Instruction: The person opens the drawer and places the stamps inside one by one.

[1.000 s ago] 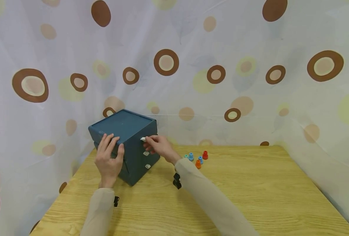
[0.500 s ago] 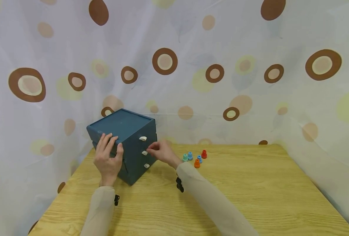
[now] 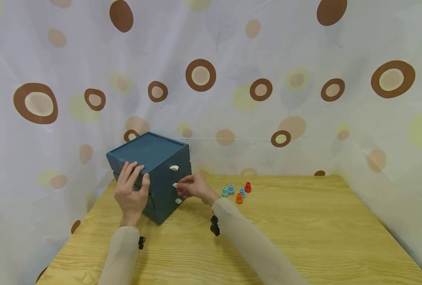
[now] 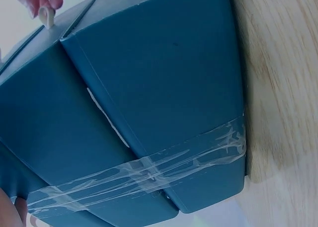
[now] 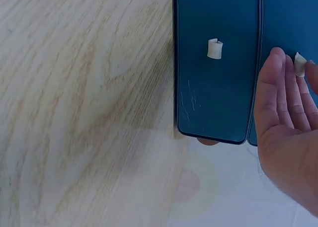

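A dark blue three-drawer box [image 3: 168,180] stands on the table at the left, its drawer fronts turned to the right. Each front carries a white loop tab; the top tab [image 3: 174,168] hangs free. My left hand [image 3: 130,194] rests on the box's near upper edge, fingers laid over it and thumb toward the corner. My right hand [image 3: 196,188] is at the middle drawer, with thumb and fingertips pinching its tab [image 5: 299,64]. The bottom tab [image 5: 215,49] sits below, untouched. All drawers look flush with the box.
Several small cone-shaped pegs stand right of the box: a green one [image 3: 225,192], two blue ones, an orange one [image 3: 239,198] and a red one [image 3: 248,187]. Clear tape [image 4: 144,175] runs across the box's side. A patterned curtain [image 3: 228,99] hangs behind the wooden table [image 3: 285,233].
My right hand has let go of the top drawer's tab and moved down to the middle one. The left hand stays on the box.
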`<action>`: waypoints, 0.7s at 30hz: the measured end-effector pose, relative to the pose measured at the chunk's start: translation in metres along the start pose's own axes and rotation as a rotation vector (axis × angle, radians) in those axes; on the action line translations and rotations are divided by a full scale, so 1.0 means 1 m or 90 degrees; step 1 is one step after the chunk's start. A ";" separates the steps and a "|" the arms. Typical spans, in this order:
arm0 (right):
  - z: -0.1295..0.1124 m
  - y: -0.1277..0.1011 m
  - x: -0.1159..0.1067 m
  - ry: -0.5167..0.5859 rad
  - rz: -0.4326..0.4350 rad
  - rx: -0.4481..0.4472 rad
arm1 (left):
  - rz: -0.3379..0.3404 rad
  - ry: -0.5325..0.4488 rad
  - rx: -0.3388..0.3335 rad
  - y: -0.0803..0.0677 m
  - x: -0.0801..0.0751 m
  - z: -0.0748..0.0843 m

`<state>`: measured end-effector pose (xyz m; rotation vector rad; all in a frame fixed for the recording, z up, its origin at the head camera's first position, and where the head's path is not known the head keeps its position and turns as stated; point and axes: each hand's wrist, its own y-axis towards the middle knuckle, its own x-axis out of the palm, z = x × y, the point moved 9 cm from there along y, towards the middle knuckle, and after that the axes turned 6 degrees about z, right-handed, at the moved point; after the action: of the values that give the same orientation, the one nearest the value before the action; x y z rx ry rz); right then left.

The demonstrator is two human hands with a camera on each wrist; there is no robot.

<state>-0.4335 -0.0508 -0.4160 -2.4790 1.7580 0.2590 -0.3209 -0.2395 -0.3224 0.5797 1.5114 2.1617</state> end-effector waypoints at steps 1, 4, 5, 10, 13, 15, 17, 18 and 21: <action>0.001 0.000 0.000 0.008 0.004 0.003 | -0.001 -0.001 0.001 0.000 0.000 0.000; 0.001 0.001 0.000 0.026 0.017 0.008 | -0.001 -0.002 -0.001 0.000 0.001 0.000; 0.001 0.001 -0.001 0.029 0.021 0.010 | 0.000 -0.001 -0.001 0.000 0.001 0.000; 0.000 0.001 -0.005 0.032 0.037 0.017 | 0.003 0.002 -0.004 0.001 0.003 -0.001; 0.000 -0.001 -0.007 0.032 0.034 0.013 | 0.005 0.001 -0.007 0.000 0.003 -0.001; 0.000 -0.003 -0.008 0.032 0.026 0.007 | 0.006 0.000 -0.006 0.000 0.002 -0.001; 0.002 -0.006 -0.009 0.031 0.020 0.005 | 0.006 -0.001 -0.007 -0.001 0.002 -0.001; 0.002 -0.007 -0.009 0.029 0.018 0.005 | 0.005 -0.001 -0.008 -0.002 0.001 -0.001; 0.004 -0.010 -0.012 0.016 0.013 0.001 | 0.005 -0.001 -0.010 -0.002 0.001 -0.001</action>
<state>-0.4282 -0.0355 -0.4179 -2.4759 1.7933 0.2282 -0.3224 -0.2390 -0.3241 0.5833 1.4928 2.1764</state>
